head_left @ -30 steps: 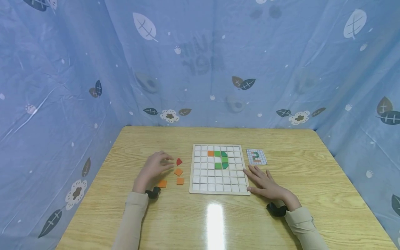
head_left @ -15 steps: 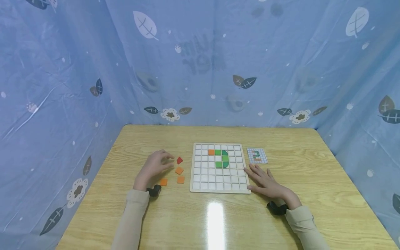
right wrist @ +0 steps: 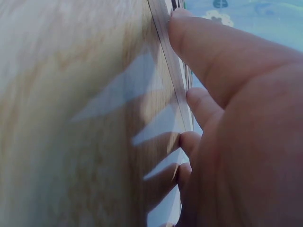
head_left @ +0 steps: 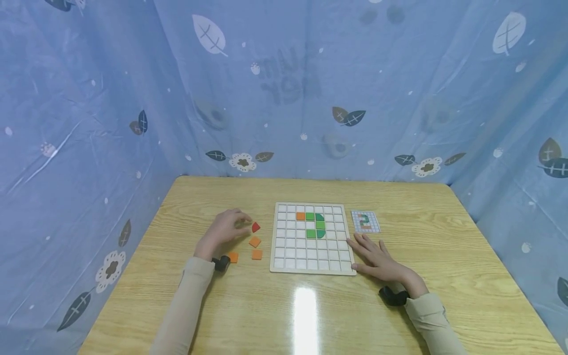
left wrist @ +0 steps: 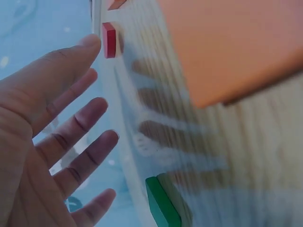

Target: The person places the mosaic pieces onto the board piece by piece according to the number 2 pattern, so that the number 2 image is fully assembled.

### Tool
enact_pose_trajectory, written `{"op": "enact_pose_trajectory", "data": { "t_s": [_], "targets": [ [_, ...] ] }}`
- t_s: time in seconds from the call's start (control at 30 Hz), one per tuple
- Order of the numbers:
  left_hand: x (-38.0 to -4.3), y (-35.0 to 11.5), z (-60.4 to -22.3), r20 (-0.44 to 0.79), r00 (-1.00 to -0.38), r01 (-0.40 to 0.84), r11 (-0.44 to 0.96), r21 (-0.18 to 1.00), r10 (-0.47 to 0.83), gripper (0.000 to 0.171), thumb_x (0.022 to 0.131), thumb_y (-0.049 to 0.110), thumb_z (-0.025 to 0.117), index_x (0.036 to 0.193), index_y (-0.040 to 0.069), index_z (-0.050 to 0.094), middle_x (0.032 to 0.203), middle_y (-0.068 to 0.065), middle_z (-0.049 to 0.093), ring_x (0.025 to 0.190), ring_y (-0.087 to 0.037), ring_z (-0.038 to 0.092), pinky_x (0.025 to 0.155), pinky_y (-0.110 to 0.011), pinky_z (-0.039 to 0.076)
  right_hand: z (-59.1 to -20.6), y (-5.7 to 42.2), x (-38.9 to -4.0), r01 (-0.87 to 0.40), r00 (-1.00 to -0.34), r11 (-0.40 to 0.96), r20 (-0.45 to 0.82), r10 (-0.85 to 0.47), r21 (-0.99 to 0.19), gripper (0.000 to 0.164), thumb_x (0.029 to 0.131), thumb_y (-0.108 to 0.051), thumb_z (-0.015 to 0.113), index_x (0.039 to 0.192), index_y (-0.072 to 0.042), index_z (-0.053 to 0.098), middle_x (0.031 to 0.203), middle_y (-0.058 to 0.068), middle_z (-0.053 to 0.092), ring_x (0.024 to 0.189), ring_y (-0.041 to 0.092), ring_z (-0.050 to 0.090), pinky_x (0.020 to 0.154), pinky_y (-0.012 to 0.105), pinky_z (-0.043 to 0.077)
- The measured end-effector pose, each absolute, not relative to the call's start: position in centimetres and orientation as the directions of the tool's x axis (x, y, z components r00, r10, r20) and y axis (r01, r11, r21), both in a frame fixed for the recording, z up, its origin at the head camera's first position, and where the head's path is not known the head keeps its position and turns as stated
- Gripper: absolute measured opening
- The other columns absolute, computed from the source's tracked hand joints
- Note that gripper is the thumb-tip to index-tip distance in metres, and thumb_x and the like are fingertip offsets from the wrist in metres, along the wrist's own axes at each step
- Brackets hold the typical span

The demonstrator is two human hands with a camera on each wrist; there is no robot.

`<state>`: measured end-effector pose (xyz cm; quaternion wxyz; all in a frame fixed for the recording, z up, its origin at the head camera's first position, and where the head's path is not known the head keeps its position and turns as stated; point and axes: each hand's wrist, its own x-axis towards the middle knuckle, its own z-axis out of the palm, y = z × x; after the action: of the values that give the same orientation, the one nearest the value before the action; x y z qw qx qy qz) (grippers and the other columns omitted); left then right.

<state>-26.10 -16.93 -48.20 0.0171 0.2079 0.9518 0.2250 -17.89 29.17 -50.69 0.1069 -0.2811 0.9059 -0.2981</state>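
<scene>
A number 2 (head_left: 365, 221) in green and orange cells stood on the small white grid-printed rectangular card (head_left: 375, 228) at right, while faint grey lettering (head_left: 290, 75) on the far blue leaf-patterned curtain (head_left: 275, 24) was unreadable.

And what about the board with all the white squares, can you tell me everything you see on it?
The board is flat and squarish, with a thin pale rim around rows of white squares. It lies flat on the table. One orange square, three bright green squares and two darker green rounded pieces sit in its upper part. The right hand touches its right edge.
</scene>
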Motion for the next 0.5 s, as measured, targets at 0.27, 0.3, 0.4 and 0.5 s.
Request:
{"op": "enact_pose_trajectory", "data": {
  "t_s": [0.27, 0.3, 0.4, 0.5],
  "targets": [
    [-27.0, -16.3, -48.6, 0.034, -0.899, 0.412, 0.817, 0.403, 0.437, 0.033, 0.079, 0.034, 0.072, 0.109, 0.020, 0.067, 0.106, 0.001, 0.063, 0.102, -0.020, 0.056, 0.092, -0.042, 0.043, -50.7, 29.1, -17.8, -0.448, -0.819, 0.658, -0.019, -0.574, -0.605, 0.067, 0.092, -0.028, 0.057, 0.147, -0.011, 0.024, 0.153, 0.021, 0.012, 0.138, 0.046, 0.001, 0.100, 0.070, -0.009],
    [-27.1, -16.2, -48.7, 0.032, -0.896, 0.418, 0.818, 0.395, 0.443, 0.033, 0.079, 0.034, 0.072, 0.109, 0.020, 0.067, 0.105, 0.001, 0.063, 0.101, -0.021, 0.056, 0.091, -0.043, 0.043, -50.7, 29.1, -17.8, -0.444, -0.820, 0.660, -0.023, -0.572, -0.606, 0.067, 0.092, -0.029, 0.057, 0.147, -0.011, 0.024, 0.153, 0.021, 0.011, 0.138, 0.045, 0.000, 0.100, 0.069, -0.009],
    [-27.2, -15.9, -48.6, 0.024, -0.893, 0.426, 0.827, 0.367, 0.449, 0.035, 0.078, 0.035, 0.073, 0.109, 0.019, 0.067, 0.104, 0.001, 0.062, 0.100, -0.021, 0.056, 0.091, -0.044, 0.043, -50.6, 29.1, -17.8, -0.440, -0.822, 0.665, -0.029, -0.569, -0.603, 0.067, 0.092, -0.029, 0.057, 0.148, -0.012, 0.024, 0.153, 0.020, 0.011, 0.138, 0.045, 0.001, 0.101, 0.069, -0.009],
    [-27.3, -15.7, -48.6, 0.019, -0.893, 0.429, 0.835, 0.346, 0.451, 0.036, 0.078, 0.036, 0.073, 0.109, 0.019, 0.067, 0.104, 0.000, 0.062, 0.100, -0.022, 0.057, 0.092, -0.046, 0.042, -50.5, 29.1, -17.8, -0.438, -0.822, 0.665, -0.030, -0.569, -0.605, 0.067, 0.091, -0.030, 0.057, 0.148, -0.012, 0.024, 0.153, 0.020, 0.011, 0.138, 0.045, 0.001, 0.101, 0.069, -0.009]
  ]
}}
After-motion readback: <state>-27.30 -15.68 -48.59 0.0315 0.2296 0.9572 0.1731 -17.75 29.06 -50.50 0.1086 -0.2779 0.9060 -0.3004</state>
